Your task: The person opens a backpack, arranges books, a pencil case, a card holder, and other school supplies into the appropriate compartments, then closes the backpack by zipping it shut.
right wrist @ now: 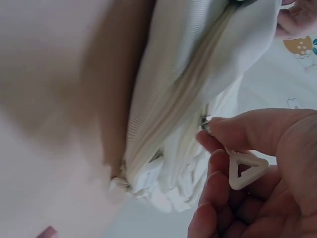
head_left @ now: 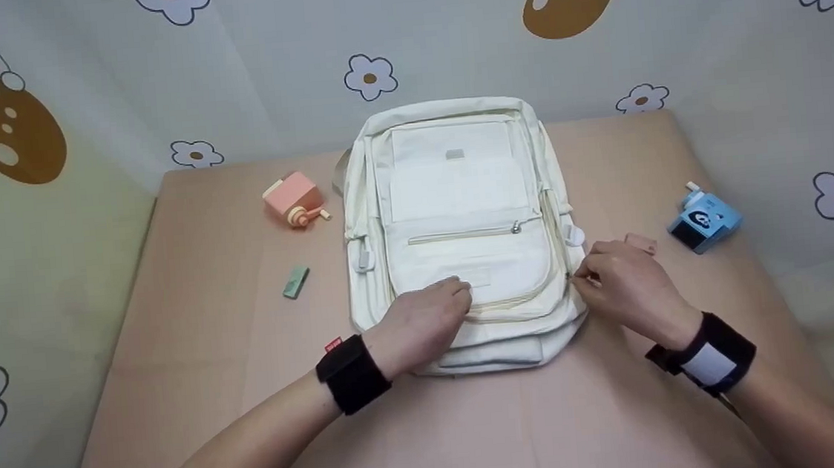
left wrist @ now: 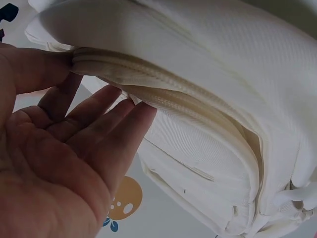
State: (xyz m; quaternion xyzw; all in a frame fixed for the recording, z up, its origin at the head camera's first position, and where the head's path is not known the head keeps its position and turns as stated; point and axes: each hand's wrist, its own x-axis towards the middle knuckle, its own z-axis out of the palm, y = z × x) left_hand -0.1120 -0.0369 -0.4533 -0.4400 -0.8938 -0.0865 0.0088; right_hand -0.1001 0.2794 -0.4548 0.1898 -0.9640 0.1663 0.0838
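A cream backpack [head_left: 458, 186] lies front side up in the middle of the table. My left hand [head_left: 420, 327] is over its lower front pocket. In the left wrist view, the thumb and index finger pinch the pocket's zippered edge [left wrist: 94, 64], where the zipper gapes; the other fingers [left wrist: 133, 124] are extended beside it. At the backpack's right side, my right hand [head_left: 633, 287] pinches a zipper pull between thumb and index finger. The pull's triangular tab [right wrist: 234, 171] hangs over the curled fingers in the right wrist view.
A pink crank pencil sharpener [head_left: 293, 195] and a green eraser [head_left: 296, 282] are left of the backpack. On the right are a blue crank pencil sharpener [head_left: 710, 218] and a pink eraser [head_left: 641, 243], partly behind my right hand. Patterned cloth [head_left: 285, 66] surrounds the table [head_left: 193, 318].
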